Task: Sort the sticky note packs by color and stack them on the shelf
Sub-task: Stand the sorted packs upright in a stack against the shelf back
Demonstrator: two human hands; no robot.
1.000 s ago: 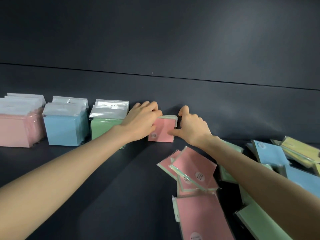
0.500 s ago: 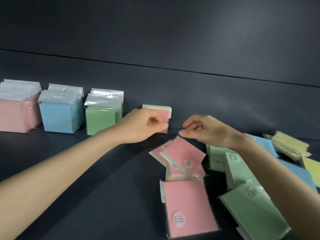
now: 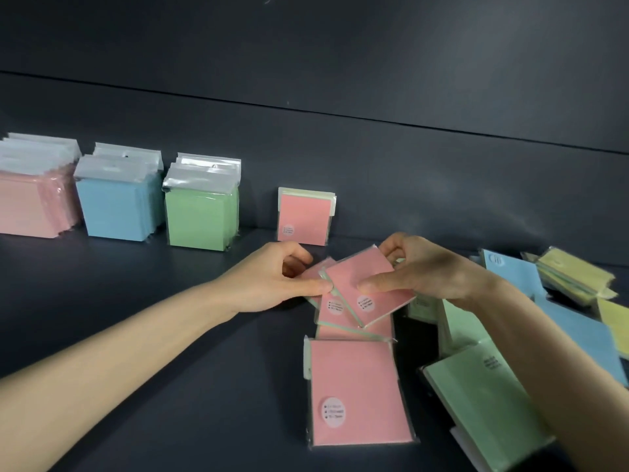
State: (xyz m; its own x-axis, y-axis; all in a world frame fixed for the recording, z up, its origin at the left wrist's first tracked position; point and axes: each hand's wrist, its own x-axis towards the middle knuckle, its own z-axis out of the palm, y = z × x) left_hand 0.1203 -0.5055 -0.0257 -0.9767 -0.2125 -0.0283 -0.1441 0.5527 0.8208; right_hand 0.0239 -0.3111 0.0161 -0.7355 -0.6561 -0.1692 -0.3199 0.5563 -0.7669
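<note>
A single pink pack stands upright against the back wall, apart from both hands. In front of it lies a loose heap of pink packs. My right hand pinches the top pink pack of that heap, thumb on its face and fingers at its far edge. My left hand pinches the left edge of another pink pack lying just under it. One more pink pack lies flat nearer to me. Upright rows of pink, blue and green packs stand at the left.
Loose green packs, blue packs and yellow packs lie scattered at the right under and beside my right forearm. The dark shelf surface runs to a dark back wall.
Both hands let go of the upright pink pack at the wall and drew back toward me. They now grip pink packs in the loose heap.
</note>
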